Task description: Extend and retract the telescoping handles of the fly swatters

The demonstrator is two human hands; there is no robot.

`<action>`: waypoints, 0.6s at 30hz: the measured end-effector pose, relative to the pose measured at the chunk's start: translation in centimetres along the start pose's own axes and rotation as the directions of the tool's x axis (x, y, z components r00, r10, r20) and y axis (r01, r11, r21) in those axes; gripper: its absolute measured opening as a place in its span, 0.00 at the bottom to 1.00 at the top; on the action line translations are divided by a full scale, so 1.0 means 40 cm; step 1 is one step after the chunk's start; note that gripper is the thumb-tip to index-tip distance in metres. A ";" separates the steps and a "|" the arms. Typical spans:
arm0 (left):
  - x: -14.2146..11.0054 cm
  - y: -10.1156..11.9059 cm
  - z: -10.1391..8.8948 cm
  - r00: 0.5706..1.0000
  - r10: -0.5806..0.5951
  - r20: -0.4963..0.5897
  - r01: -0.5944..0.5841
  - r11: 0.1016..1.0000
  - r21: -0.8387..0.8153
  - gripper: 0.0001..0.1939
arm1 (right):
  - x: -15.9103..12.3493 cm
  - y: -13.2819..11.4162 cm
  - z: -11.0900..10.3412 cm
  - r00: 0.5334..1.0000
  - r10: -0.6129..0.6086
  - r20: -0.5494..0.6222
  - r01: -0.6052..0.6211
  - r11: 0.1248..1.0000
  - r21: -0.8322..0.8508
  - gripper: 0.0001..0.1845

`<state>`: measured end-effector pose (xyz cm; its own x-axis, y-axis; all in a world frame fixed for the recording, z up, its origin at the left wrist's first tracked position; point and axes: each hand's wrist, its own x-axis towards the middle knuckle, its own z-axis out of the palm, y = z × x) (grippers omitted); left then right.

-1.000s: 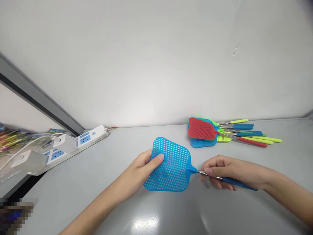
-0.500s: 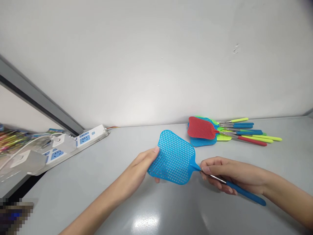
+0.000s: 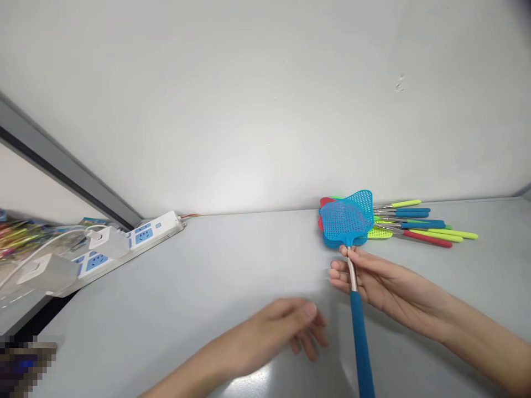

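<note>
I see the right hand [image 3: 388, 287] pinching the blue swatter [image 3: 357, 312] below its head [image 3: 346, 218], best kept steady, the left hand [image 3: 282, 329] empty near that grip.

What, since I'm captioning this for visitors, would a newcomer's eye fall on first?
Probably the blue swatter right of centre, pinched in the right grip and overlapping, in this view, the colourful swatter pile behind. Next, the open left grip, low in the middle, and the white power strip at left.
</note>
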<state>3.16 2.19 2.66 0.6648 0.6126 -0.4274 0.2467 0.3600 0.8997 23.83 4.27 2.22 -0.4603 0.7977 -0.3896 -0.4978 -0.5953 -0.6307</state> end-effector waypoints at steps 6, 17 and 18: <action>-0.005 -0.035 0.055 0.983 -0.066 0.171 0.074 0.996 -0.045 0.20 | 0.000 0.018 0.006 1.000 0.009 0.026 -0.010 1.000 0.018 0.08; 0.009 -0.039 0.057 0.993 0.113 -0.025 -0.113 0.993 -0.016 0.22 | -0.008 0.039 0.019 0.992 0.086 0.097 -0.066 0.980 -0.186 0.11; 0.015 -0.044 0.058 0.987 0.148 -0.055 -0.151 0.987 -0.063 0.22 | -0.008 0.046 0.021 0.988 0.107 0.114 -0.088 0.983 -0.159 0.11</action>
<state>4.76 0.28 1.03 0.6539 0.6971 -0.2941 0.0988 0.3067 0.9467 22.44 2.85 1.76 -0.5914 0.7134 -0.3759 -0.3323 -0.6403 -0.6925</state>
